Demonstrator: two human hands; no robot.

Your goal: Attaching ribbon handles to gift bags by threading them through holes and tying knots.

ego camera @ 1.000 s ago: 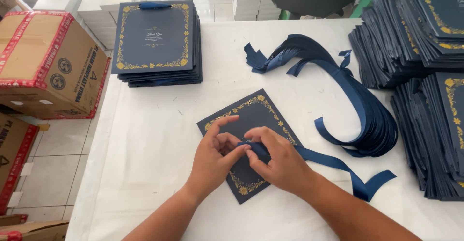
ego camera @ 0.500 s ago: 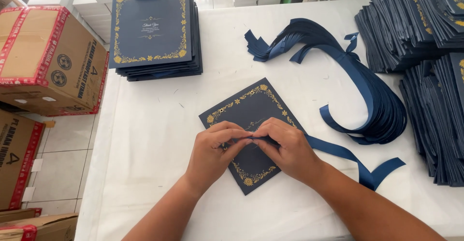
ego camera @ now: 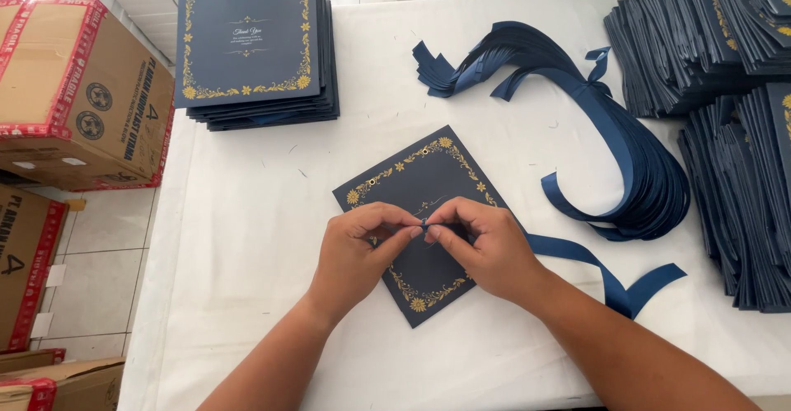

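Overhead, we look down on a desk (ego camera: 247, 238) under a white cloth, with pale floor tiles (ego camera: 99, 238) along its left side. Cardboard boxes (ego camera: 78, 89) edged with red tape stand on that floor, two more lower down. At the back left of the desk sits a neat stack (ego camera: 255, 44) of navy bags with gold borders. Along the right edge lie heaps (ego camera: 725, 131) of the same navy bags, fanned and overlapping. A bundle of navy ribbons (ego camera: 626, 155) curls across the cloth between the heaps and the middle.

Centre: one flat navy bag (ego camera: 428, 188) lies turned like a diamond on the cloth, two small holes near its upper edge. Our left hand (ego camera: 358, 250) and right hand (ego camera: 486, 246) rest on it, fingertips pinched together on the end of a single ribbon (ego camera: 614, 283). That ribbon runs from under the right hand off to the right, its notched tail lying on the cloth. Both hands are narrow, closed on the ribbon end.

Against half a second back: both hands stay on the bag with the fingertips meeting at about the same spot. Bag, stack and bundle lie as they did.
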